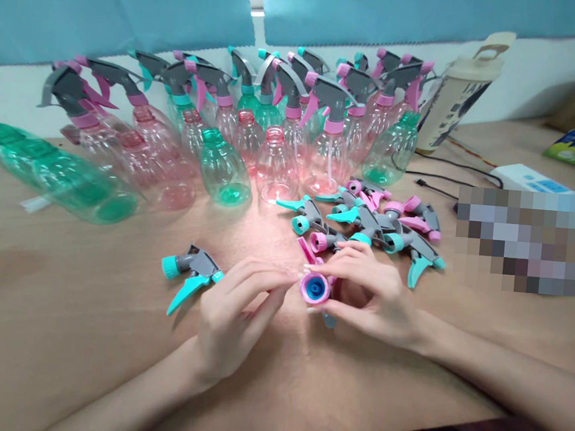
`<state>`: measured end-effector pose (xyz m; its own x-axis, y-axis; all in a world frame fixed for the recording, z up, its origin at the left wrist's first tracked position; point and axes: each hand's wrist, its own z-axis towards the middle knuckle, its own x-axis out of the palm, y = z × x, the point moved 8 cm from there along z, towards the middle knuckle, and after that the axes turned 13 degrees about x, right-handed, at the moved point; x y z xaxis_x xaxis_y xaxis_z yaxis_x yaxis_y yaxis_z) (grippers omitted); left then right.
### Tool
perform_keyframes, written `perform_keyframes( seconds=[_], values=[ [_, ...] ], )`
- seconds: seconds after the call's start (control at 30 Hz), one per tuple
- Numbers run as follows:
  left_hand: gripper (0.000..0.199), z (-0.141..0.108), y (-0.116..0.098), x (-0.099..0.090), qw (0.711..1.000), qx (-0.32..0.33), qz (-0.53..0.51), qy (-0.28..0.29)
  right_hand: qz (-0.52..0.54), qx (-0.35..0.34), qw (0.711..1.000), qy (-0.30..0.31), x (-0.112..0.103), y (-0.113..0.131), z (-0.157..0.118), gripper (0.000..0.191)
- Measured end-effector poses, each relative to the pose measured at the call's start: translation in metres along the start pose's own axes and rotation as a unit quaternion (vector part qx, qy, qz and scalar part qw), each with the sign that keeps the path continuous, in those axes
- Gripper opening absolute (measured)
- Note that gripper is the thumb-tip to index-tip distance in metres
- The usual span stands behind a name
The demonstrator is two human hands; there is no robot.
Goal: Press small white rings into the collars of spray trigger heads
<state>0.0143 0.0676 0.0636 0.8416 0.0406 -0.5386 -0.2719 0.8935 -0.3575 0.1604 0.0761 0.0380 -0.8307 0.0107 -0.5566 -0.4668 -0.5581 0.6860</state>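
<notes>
My right hand (369,288) grips a pink-and-grey trigger spray head (315,289) by its pink collar. The collar's open end faces me and shows a blue inside. Just left of it, my left hand (240,315) is closed in a pinch with its fingertips close to the collar; whether anything small is between them I cannot make out. A turquoise-and-grey spray head (192,271) lies on the table beside my left hand. Beyond my right hand lies a loose pile of turquoise and pink spray heads (366,222), partly hidden by my fingers.
Across the back of the wooden table (85,312) stand several pink and green bottles, many with spray heads fitted. An uncapped green bottle (224,171) and uncapped pink bottle (276,165) stand in front. Green bottles (62,171) lie at left. A tall cup (456,96) and black cable (451,163) are at right.
</notes>
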Motion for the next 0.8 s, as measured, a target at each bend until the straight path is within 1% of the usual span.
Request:
perform_keyframes(
  seconds=[0.1,0.2,0.33,0.43,0.57,0.67,0.8],
  values=[
    [0.025,0.002,-0.002,-0.003,1.000,0.008,0.002,-0.016,0.006,-0.005,1.000,0.006,0.001,0.001,0.000,0.028],
    [0.028,0.005,-0.009,-0.008,0.999,0.020,0.032,-0.032,0.011,-0.002,1.000,0.007,0.001,0.000,0.000,0.029],
    [0.025,0.009,-0.021,-0.010,0.998,0.040,0.049,-0.027,0.025,-0.008,1.000,0.002,0.001,0.003,0.000,0.030],
    [0.020,0.009,-0.024,-0.011,0.997,0.037,0.056,-0.024,0.039,-0.009,0.999,0.001,0.002,0.007,0.000,0.031],
    [0.017,0.006,-0.021,-0.005,0.998,0.029,0.063,0.001,0.048,-0.009,0.999,0.006,0.004,0.012,-0.001,0.031],
    [0.019,0.003,-0.020,0.001,0.997,0.038,0.055,0.025,0.059,-0.011,0.998,0.004,0.003,0.013,-0.002,0.032],
    [0.022,0.001,-0.023,0.007,0.997,0.055,0.046,0.039,0.070,-0.006,0.998,0.003,0.002,0.010,-0.001,0.033]
  ],
)
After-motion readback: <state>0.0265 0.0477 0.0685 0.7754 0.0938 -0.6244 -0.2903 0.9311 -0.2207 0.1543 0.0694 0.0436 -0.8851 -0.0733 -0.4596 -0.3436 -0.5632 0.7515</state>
